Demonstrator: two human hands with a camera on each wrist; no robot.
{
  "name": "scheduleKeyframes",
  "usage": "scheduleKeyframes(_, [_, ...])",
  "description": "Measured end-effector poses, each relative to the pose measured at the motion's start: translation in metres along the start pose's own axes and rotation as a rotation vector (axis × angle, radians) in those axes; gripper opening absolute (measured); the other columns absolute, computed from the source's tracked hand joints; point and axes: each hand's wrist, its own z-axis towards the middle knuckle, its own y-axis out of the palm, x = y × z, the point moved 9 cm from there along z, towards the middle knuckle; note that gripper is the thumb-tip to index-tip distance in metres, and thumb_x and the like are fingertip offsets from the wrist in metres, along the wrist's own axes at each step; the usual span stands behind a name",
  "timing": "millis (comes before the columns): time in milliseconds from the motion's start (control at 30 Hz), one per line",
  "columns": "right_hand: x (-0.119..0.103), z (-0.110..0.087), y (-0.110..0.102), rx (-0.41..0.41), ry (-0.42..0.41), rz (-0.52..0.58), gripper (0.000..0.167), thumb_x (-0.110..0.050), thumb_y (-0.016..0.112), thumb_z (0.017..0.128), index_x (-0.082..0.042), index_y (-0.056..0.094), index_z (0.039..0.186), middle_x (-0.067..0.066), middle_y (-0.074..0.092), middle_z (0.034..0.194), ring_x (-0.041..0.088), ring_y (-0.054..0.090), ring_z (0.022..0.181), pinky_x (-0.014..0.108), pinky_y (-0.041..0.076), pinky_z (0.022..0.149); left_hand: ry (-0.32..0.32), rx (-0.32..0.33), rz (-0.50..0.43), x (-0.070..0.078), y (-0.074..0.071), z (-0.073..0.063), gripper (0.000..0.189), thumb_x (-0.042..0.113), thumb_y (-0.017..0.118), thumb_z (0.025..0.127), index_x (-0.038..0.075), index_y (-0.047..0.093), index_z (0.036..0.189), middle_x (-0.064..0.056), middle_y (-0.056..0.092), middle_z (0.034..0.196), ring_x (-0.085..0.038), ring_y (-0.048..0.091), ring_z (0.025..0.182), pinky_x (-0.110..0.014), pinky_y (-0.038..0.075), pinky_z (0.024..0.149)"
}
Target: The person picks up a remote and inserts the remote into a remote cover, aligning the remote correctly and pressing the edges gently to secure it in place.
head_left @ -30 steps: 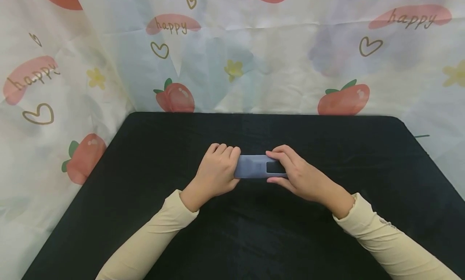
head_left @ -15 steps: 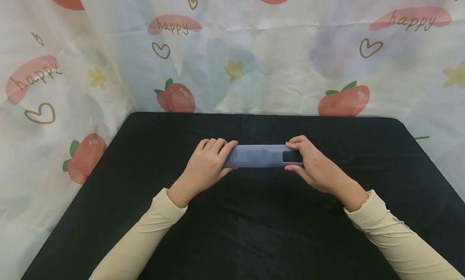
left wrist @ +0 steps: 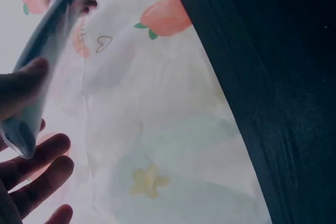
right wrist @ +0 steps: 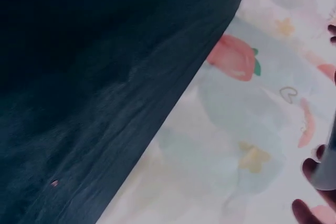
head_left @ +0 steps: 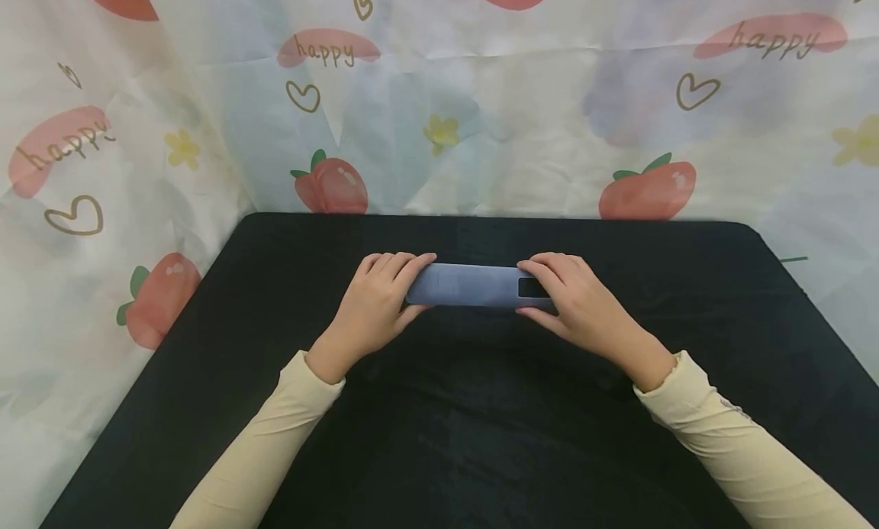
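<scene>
A long, flat blue-grey object (head_left: 474,285) with a black rectangular panel near its right end stretches between both hands, apparently above the table; its exact kind cannot be told. My left hand (head_left: 371,304) pinches its left end, thumb along the near edge and fingers at the far edge. In the left wrist view the same object (left wrist: 44,59) appears edge-on, slightly curved, with several fingertips (left wrist: 52,177) spread off it. My right hand (head_left: 577,304) grips the other end and partly covers the black panel. The right wrist view catches only a sliver of the object (right wrist: 326,169) and some fingers.
A black cloth covers the table (head_left: 453,430) beneath the hands. Behind it and to the left hangs a pale curtain (head_left: 508,132) printed with fruit, hearts and "happy". The table's far edge lies just beyond the hands.
Both hands and the blue-grey object have moved farther up in the head view. The object shifted right, then back left. My left hand's grip now covers less of its end.
</scene>
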Motion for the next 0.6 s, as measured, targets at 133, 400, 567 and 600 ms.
scheduleKeyframes(133, [0.009,0.002,0.009,-0.105,0.099,0.066,0.047,-0.031,0.061,0.091,0.0,0.051,0.124,0.015,0.059,0.116,0.027,0.058,0.102,0.045,0.045,0.089,-0.019,0.01,-0.048,-0.004,-0.002,0.002,0.044,0.024,0.074,0.081,0.011,0.058,0.12,-0.005,0.066,0.102,-0.022,0.062,0.094,-0.04,0.044,0.09])
scheduleKeyframes(400, [0.021,0.004,0.011,-0.134,0.223,0.182,0.023,-0.004,0.063,0.086,-0.004,0.057,0.108,0.005,0.062,0.097,0.014,0.055,0.082,0.036,0.048,0.075,-0.059,-0.01,-0.043,-0.009,0.006,0.001,0.028,0.024,0.068,0.087,0.007,0.055,0.106,-0.003,0.069,0.08,-0.018,0.063,0.075,-0.038,0.045,0.088])
scheduleKeyframes(567, [0.023,0.004,0.01,-0.109,0.269,0.187,0.017,-0.006,0.059,0.09,-0.004,0.059,0.107,0.007,0.065,0.095,0.015,0.058,0.079,0.038,0.05,0.072,-0.091,-0.018,-0.089,-0.009,0.011,0.001,0.05,0.025,0.068,0.086,0.006,0.046,0.126,-0.008,0.067,0.086,-0.021,0.063,0.081,-0.038,0.047,0.088])
scheduleKeyframes(600, [0.024,0.004,0.009,-0.106,0.283,0.197,0.018,-0.006,0.059,0.09,-0.003,0.059,0.108,0.008,0.065,0.096,0.016,0.058,0.08,0.038,0.05,0.072,-0.098,-0.027,-0.112,-0.009,0.012,0.001,0.054,0.026,0.069,0.086,0.005,0.044,0.129,-0.008,0.066,0.085,-0.021,0.062,0.079,-0.039,0.047,0.087])
